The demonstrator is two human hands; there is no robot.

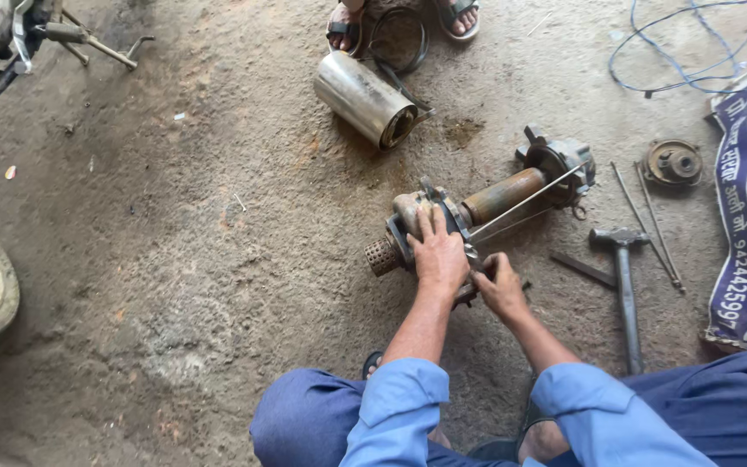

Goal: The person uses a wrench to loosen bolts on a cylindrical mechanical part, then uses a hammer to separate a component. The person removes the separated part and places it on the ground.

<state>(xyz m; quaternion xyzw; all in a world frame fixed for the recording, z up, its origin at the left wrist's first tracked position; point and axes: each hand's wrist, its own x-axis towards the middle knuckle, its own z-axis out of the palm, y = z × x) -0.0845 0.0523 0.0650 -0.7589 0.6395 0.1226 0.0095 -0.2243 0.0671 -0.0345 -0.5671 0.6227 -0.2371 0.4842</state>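
**Two hands on a rusty pump assembly on the workshop floor**

The rusty metal pump assembly with a brown cylindrical core (486, 207) lies on its side on the grey, dusty concrete floor (218, 259), just in front of the person's knees. The left hand (437, 252) lies flat on the near end housing of the assembly, fingers stretched out and apart, pressing down and not closed around anything. The right hand (501, 285) is closed around a dark tool handle (470, 292) that touches the lower side of the same end; the tool's head is hidden by the hands. A perforated strainer tip (381, 256) sticks out of the near end.

To the right, a grey steel hammer (624, 285) lies near thin metal rods (650, 220). Further away, a shiny steel cylinder sleeve (363, 97) lies beside another person's sandalled feet (346, 26).
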